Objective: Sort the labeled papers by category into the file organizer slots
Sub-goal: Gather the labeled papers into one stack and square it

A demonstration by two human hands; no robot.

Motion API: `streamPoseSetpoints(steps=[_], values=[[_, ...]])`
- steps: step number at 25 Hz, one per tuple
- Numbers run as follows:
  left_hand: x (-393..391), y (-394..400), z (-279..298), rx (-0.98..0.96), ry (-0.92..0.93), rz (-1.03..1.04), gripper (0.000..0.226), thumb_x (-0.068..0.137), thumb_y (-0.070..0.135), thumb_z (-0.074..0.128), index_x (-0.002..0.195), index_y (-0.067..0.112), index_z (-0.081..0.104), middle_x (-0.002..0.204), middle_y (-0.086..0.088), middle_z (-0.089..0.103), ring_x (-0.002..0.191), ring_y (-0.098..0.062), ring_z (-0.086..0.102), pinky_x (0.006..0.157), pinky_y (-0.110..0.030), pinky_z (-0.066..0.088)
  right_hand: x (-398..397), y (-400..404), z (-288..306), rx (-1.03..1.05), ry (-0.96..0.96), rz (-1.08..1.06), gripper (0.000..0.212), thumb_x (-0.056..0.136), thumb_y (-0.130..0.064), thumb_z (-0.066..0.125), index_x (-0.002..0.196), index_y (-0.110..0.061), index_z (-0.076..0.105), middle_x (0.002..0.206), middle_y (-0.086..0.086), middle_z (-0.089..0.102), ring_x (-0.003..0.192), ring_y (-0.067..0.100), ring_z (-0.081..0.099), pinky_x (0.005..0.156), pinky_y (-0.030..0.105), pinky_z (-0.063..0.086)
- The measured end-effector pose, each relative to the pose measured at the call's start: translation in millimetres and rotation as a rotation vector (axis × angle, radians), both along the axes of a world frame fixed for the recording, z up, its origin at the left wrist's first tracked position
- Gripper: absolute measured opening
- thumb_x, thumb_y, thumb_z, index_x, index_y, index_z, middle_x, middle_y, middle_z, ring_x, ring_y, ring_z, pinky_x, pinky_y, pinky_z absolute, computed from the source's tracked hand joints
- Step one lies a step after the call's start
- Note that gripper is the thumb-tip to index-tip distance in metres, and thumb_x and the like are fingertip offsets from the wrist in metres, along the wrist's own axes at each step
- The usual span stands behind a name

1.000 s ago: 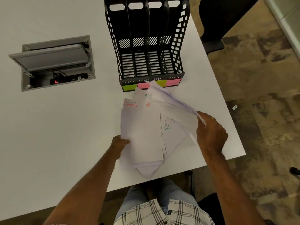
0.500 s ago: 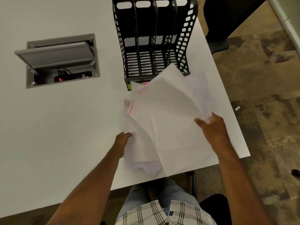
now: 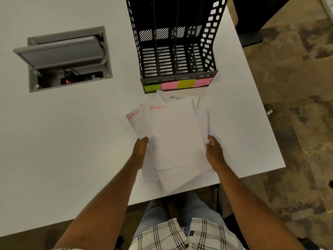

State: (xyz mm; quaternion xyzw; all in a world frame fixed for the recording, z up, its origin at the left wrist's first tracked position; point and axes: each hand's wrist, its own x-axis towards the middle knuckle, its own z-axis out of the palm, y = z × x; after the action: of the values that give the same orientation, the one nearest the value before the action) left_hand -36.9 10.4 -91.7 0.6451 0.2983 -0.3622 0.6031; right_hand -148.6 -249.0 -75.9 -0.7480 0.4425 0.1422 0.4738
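Papers: one loose fanned stack of white papers lies flat on the white bench, just near of the organizer; three handwritten labels can be read.
Top sheet: "SPORTS" sheet in red, uppermost.
Left sheet: "FINANCE" sheet in red, fanned out to the left beneath it.
Far sheet: green "ADM…" sheet, its word partly covered, poking out toward the organizer.
Organizer: one black mesh file organizer with four upright slots, all four without paper.
Sticky notes: four on its near lip, namely green note, pink note, yellow note, second pink note; their writing is too faint to read.
Left hand: left hand at the stack's left edge, thumb and fingers pinching the sheets.
Right hand: right hand at the right edge, fingers curled round the sheets' side.
Hatch: one grey cable hatch set into the bench at far left, lid tilted open.
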Motion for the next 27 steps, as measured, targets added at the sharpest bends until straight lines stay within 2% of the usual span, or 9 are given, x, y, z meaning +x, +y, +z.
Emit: streamPoseSetpoints(steps=[3, 8, 11, 14, 16, 18, 21, 24, 27], values=[[1.0, -0.7, -7.6, 0.075, -0.008, -0.106, 0.050, 0.093, 0.039, 0.068, 0.134, 0.011, 0.057, 0.122, -0.010, 0.067, 0.112, -0.034, 0.062, 0.101, -0.049, 0.050, 5.3, 1.8, -6.0, -0.001, 0.037, 0.205, 0.040, 0.107, -0.011, 0.037, 0.146, -0.008, 0.043, 0.147, 0.010, 0.049, 0.134, 0.028, 0.047, 0.111, 0.035, 0.036], [4.5, 1.6, -15.9, 0.171, -0.021, -0.207, 0.052, 0.092, 0.032, 0.072, 0.133, 0.003, 0.058, 0.126, -0.013, 0.065, 0.106, -0.030, 0.060, 0.091, -0.039, 0.049, 17.0, 5.2, -17.8, -0.034, 0.077, 0.288, 0.018, 0.104, -0.014, 0.040, 0.107, -0.008, 0.056, 0.100, 0.010, 0.060, 0.099, 0.028, 0.058, 0.086, 0.033, 0.045], [3.8, 0.8, -15.8, 0.233, -0.028, -0.238, 0.047, 0.095, 0.027, 0.067, 0.135, 0.003, 0.055, 0.126, -0.015, 0.064, 0.101, -0.029, 0.057, 0.089, -0.038, 0.049, 19.9, -6.3, -17.0, -0.300, -0.057, -0.001, 0.027, 0.099, -0.015, 0.054, 0.123, -0.005, 0.060, 0.119, 0.015, 0.064, 0.114, 0.033, 0.057, 0.095, 0.039, 0.047], [1.7, -0.9, -14.3, 0.248, -0.042, -0.223, 0.047, 0.098, 0.030, 0.062, 0.138, 0.005, 0.053, 0.126, -0.012, 0.063, 0.106, -0.032, 0.059, 0.092, -0.041, 0.051, 21.3, -21.1, -20.3, -0.394, 0.008, -0.123, 0.058, 0.088, -0.024, 0.072, 0.137, -0.004, 0.047, 0.139, 0.020, 0.050, 0.127, 0.040, 0.045, 0.099, 0.045, 0.045], [1.0, -2.3, -12.5, 0.249, -0.047, -0.226, 0.048, 0.101, 0.031, 0.057, 0.142, 0.007, 0.050, 0.135, -0.013, 0.061, 0.120, -0.038, 0.057, 0.105, -0.050, 0.048, 23.3, -26.8, -25.5, -0.344, 0.056, -0.124, 0.079, 0.080, -0.029, 0.081, 0.143, -0.004, 0.039, 0.143, 0.021, 0.044, 0.129, 0.041, 0.044, 0.102, 0.049, 0.044], [0.9, -3.4, -14.0, 0.248, -0.056, -0.234, 0.046, 0.103, 0.028, 0.052, 0.144, 0.007, 0.049, 0.138, -0.017, 0.060, 0.126, -0.041, 0.055, 0.109, -0.053, 0.043, 25.5, -29.6, -28.0, -0.173, 0.024, -0.372, 0.087, 0.075, -0.024, 0.087, 0.143, -0.005, 0.037, 0.143, 0.021, 0.042, 0.124, 0.039, 0.050, 0.102, 0.049, 0.049], [-1.5, -5.2, -14.2, 0.249, -0.027, -0.232, 0.043, 0.105, 0.028, 0.050, 0.143, 0.009, 0.049, 0.135, -0.015, 0.061, 0.118, -0.037, 0.057, 0.099, -0.047, 0.049, 16.6, -22.8, -27.3, 0.140, -0.038, -0.727, 0.064, 0.076, -0.022, 0.086, 0.128, -0.007, 0.053, 0.126, 0.013, 0.061, 0.102, 0.028, 0.064, 0.080, 0.040, 0.057], [-3.7, -6.2, -12.9, 0.201, -0.015, -0.205, 0.041, 0.102, 0.030, 0.055, 0.138, 0.012, 0.053, 0.123, -0.007, 0.062, 0.107, -0.029, 0.057, 0.088, -0.040, 0.051, 0.3, -7.9, -32.5, 0.315, 0.008, -0.644, 0.042, 0.080, -0.031, 0.082, 0.116, -0.013, 0.067, 0.097, -0.004, 0.069, 0.079, 0.010, 0.059, 0.072, 0.028, 0.047], [-3.5, -7.8, -16.4, 0.211, -0.082, -0.189, 0.030, 0.100, 0.025, 0.059, 0.127, 0.012, 0.062, 0.118, -0.005, 0.064, 0.108, -0.030, 0.059, 0.101, -0.047, 0.050, -8.5, 3.8, -31.7, 0.189, -0.092, -0.584, 0.039, 0.090, -0.032, 0.073, 0.121, -0.009, 0.066, 0.106, 0.000, 0.070, 0.087, 0.017, 0.062, 0.079, 0.027, 0.047]])
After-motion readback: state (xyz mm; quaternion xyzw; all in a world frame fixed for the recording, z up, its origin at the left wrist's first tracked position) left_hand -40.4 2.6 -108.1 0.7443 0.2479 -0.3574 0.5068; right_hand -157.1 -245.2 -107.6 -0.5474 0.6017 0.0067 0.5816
